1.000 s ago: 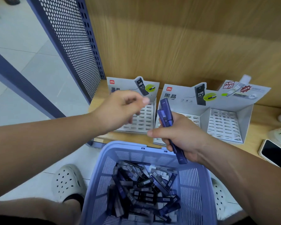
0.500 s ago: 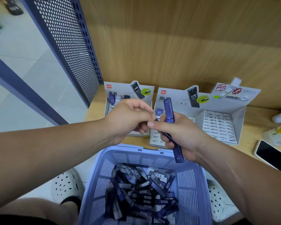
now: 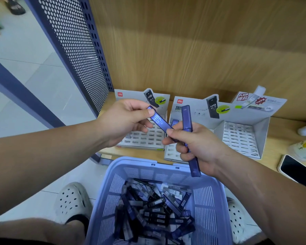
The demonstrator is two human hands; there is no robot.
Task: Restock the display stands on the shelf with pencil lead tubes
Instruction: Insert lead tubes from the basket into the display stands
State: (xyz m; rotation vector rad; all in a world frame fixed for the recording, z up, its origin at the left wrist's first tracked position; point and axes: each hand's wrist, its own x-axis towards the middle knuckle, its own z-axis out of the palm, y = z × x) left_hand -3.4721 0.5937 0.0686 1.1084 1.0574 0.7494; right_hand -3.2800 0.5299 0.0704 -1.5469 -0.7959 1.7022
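Side panel [image 3: 74, 50]: dark blue metal sheet punched with small round holes, at the shelf's left end
Left hand [image 3: 124, 121]: thumb and forefinger pinch the upper end of one tube
Single tube [image 3: 159, 121]: slim, flat, translucent blue plastic printed HB 0.7, slanting between both hands above the left stand
Left stand [image 3: 143, 140]: grey card box, white tray of small rectangular slots
Basket [image 3: 210, 200]: lilac plastic, slatted walls, rounded rim, below the shelf edge
Loose tubes [image 3: 154, 209]: dark, glossy heap inside the basket
Right hand [image 3: 196, 144]: thumb and fingertip hold the single tube's lower end; other fingers curl round the gripped tubes
Gripped tubes [image 3: 186, 117]: blue, upright, poking out above and below the fist
Middle stand [image 3: 198, 106]: grey card, one blue tube standing in its back-left slot
Right stand [image 3: 240, 137]: same slotted white tray, angled card walls
Shelf [image 3: 281, 129]: pale wood grain, carries all three stands
Phone [image 3: 297, 170]: glossy black slab, pale rim, lying flat
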